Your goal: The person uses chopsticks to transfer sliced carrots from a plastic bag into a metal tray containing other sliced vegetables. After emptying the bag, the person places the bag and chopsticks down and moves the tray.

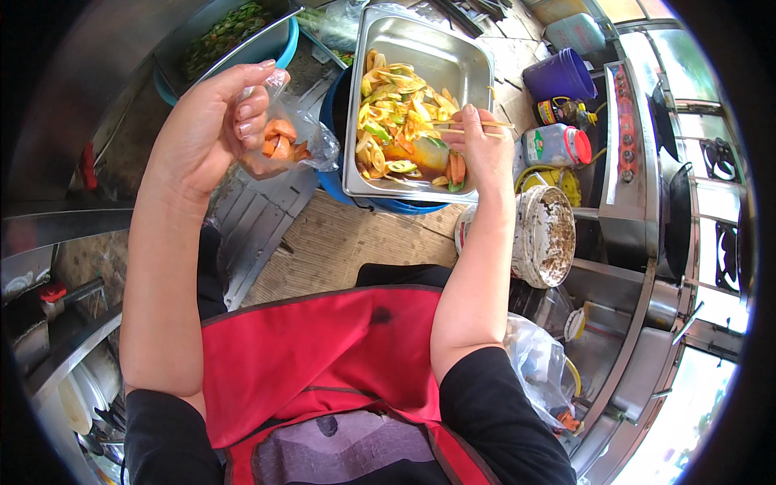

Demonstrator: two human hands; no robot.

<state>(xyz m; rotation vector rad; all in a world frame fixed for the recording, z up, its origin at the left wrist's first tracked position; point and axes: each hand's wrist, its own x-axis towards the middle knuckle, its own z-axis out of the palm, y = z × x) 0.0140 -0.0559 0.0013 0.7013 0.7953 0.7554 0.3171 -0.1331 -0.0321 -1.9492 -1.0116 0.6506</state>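
A deep stainless steel pan (418, 189) stands tilted on a blue tub (394, 206). Yellow, green and orange sliced vegetables (400, 109) lie in it in brown liquid. My right hand (476, 136) is at the pan's right side, closed on a pair of wooden chopsticks (497, 127) whose tips reach among the slices. Left of the pan, my raised left hand (242, 109) grips the top of a clear plastic bag (321, 145). Orange vegetable pieces (280, 142) sit inside the bag. The left palm is partly hidden.
Another metal pan (242, 48) with green vegetables rests in a blue basin (293, 42) at the upper left. To the right are a purple bucket (558, 76), an oil bottle (561, 112), a red-lidded jar (555, 145), a dirty white bucket (542, 242) and a gas stove (624, 127).
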